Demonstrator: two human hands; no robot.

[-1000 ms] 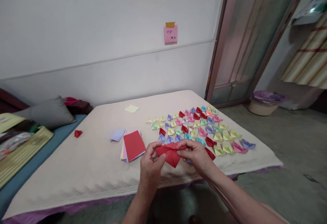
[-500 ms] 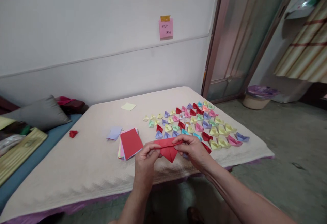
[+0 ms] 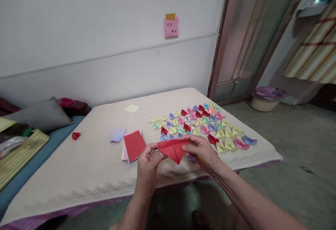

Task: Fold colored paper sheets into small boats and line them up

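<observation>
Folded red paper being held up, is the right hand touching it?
Touching. The head view shows the right hand gripping the folded red paper at its right end, thumb overlapping its near face.

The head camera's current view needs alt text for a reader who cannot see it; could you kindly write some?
A person's left hand and right hand hold a folded red paper, its point downward. Beyond, a cream cover bears a stack of coloured sheets and, further right, many small folded paper boats.
</observation>
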